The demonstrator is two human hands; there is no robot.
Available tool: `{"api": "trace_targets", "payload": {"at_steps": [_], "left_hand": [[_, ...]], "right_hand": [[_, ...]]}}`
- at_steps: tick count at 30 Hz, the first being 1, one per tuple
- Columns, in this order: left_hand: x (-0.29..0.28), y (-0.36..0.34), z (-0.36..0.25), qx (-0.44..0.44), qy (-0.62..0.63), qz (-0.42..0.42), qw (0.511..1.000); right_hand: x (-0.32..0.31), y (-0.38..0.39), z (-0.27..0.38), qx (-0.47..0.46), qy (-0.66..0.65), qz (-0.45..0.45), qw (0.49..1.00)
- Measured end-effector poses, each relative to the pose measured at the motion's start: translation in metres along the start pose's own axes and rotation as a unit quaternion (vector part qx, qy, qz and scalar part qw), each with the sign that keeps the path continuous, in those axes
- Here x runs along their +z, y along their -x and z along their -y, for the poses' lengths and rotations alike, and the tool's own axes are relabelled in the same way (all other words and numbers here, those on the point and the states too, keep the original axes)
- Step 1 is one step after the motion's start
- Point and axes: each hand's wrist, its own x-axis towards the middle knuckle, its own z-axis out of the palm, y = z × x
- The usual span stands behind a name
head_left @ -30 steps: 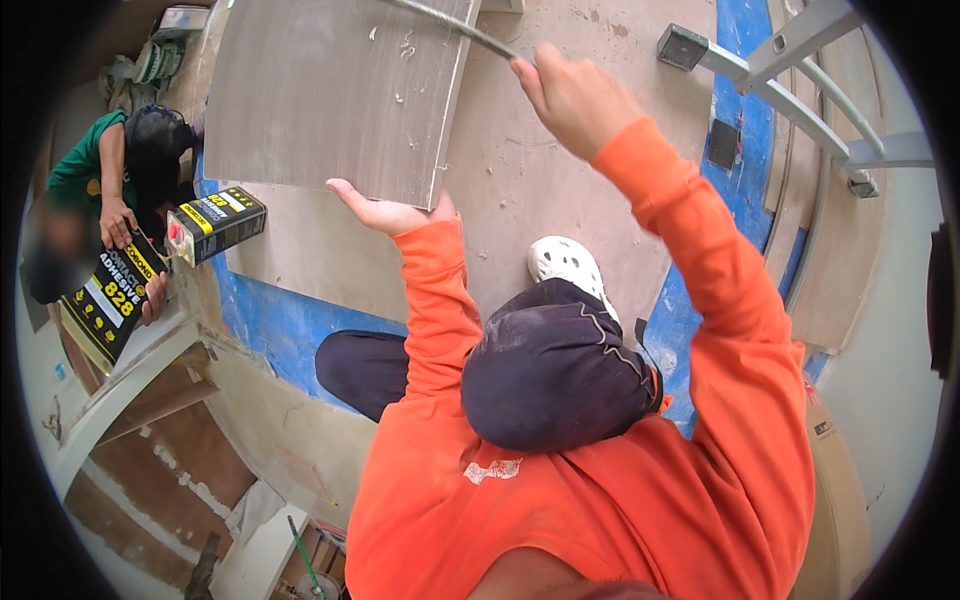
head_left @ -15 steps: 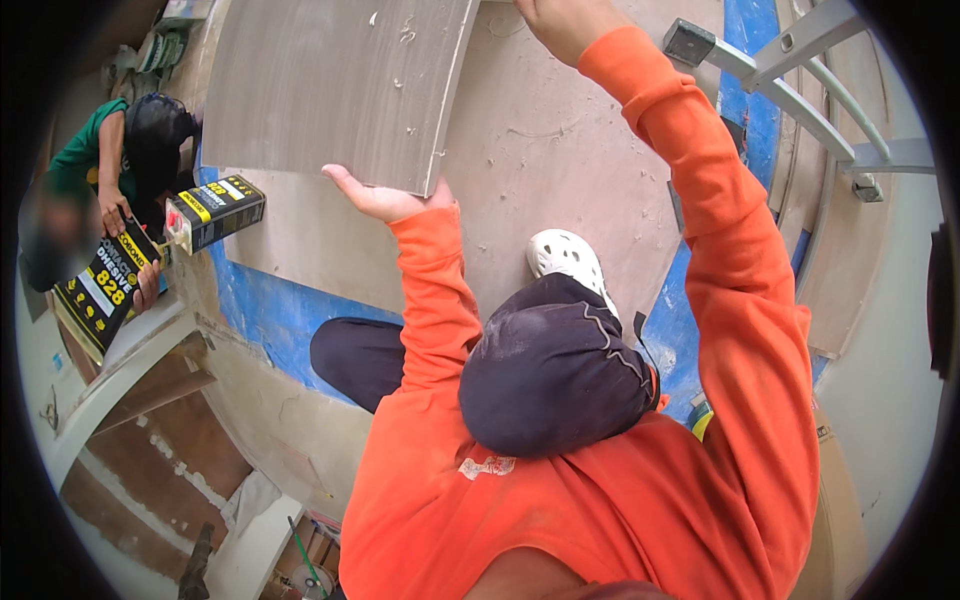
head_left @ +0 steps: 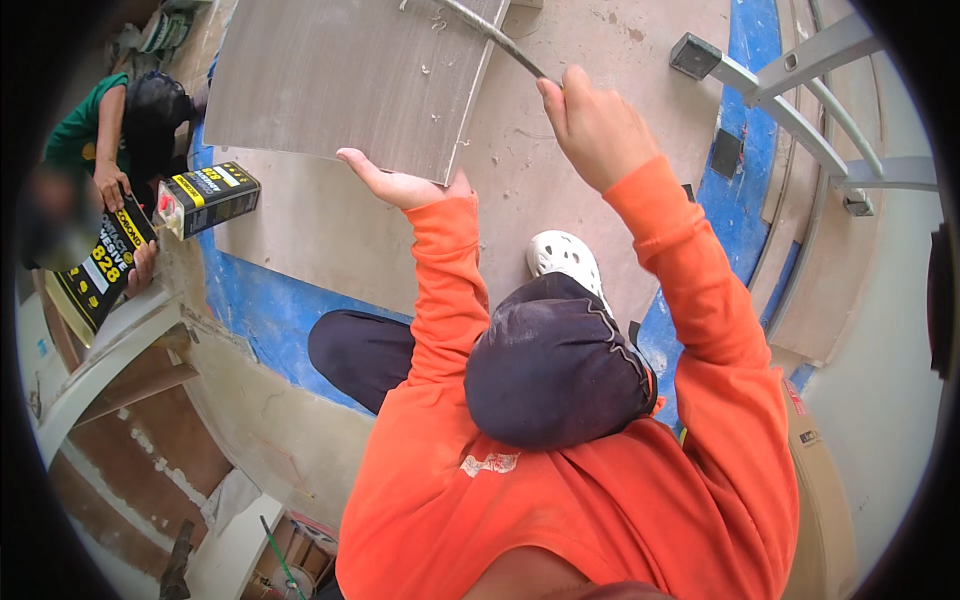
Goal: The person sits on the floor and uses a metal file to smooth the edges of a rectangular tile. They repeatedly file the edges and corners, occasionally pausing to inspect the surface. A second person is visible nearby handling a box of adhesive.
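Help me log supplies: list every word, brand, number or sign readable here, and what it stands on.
Words and numbers not copied here; print stands on:
Tilted black can, far left: large print, partly legible.
Second black can beside it: upside-down print, partly legible.
Orange sweatshirt: pale chest print, too small to read.
Brown board, lower right: small print, too small to read.

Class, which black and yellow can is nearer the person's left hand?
The can on the right is nearer the left hand; the other can, farther left, has a co-worker's hand on it.
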Motion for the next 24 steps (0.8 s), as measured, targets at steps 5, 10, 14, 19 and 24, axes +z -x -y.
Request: {"api": "trace_targets", "payload": {"at_steps": [5,10,14,19,24], "left_hand": [[0.002,0.001,0.001,0.004,-0.034,-0.060,0.998],[-0.002,0.000,-0.001,-0.002,-0.004,-0.022,1.000],[-0.002,0.000,-0.001,-0.020,-0.030,0.005,0.999],[0.003,0.002,0.003,0.018,-0.014,-0.069,0.997],[-0.010,-0.004,0.008,0.005,-0.021,0.016,1.000]], "right_hand": [[-0.002,-0.006,0.007,-0.041,-0.004,-0.047,0.998],[0.002,0.014,0.009,0.013,0.032,0.039,0.999],[-0.002,-0.007,0.010,-0.074,-0.014,-0.060,0.995],[-0.001,0.008,0.012,-0.005,0.053,-0.027,0.998],[-0.001,-0.011,0.014,-0.035,0.055,-0.044,0.997]]}}
